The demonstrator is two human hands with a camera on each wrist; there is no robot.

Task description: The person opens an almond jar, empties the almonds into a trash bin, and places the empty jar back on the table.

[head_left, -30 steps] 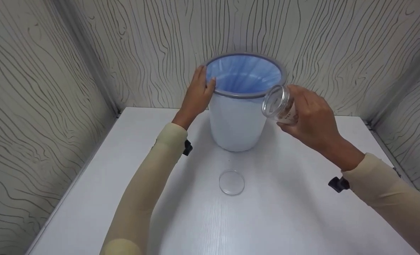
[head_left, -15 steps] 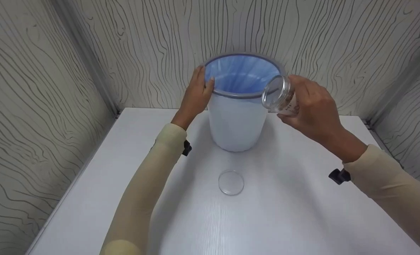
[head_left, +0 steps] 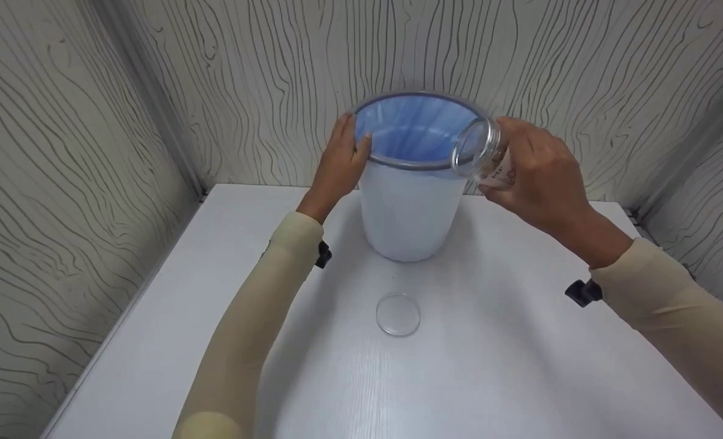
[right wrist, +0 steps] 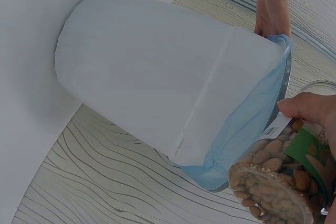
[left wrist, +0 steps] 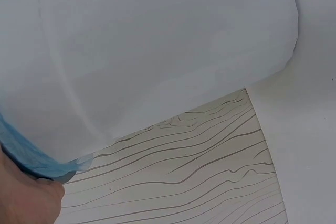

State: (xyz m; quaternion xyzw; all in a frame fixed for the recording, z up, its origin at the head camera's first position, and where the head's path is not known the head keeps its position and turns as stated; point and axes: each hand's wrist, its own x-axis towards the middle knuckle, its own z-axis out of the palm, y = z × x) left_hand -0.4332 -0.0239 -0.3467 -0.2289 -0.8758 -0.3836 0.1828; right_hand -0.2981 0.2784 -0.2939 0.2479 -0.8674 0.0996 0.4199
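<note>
At the left side of the white bin (head_left: 407, 207), the left hand (head_left: 340, 161) rests on the rim, its thumb hooked over the edge onto the blue bag (head_left: 419, 128) and its fingers laid on the outside. In front of the bin, a clear lid (head_left: 398, 314) lies flat on the desk (head_left: 495, 366). At the right side of the rim, the right hand (head_left: 535, 177) grips a clear jar of almonds (head_left: 482, 152), tilted with its open mouth toward the bin.

We saw the bin (head_left: 407, 207) standing at the back of the surface (head_left: 495, 366), the lid (head_left: 398, 314) lying just before it. Our left hand (head_left: 341, 163) gripped its left rim; our right hand (head_left: 538, 177) held the jar (head_left: 482, 155) tilted at its right rim.
</note>
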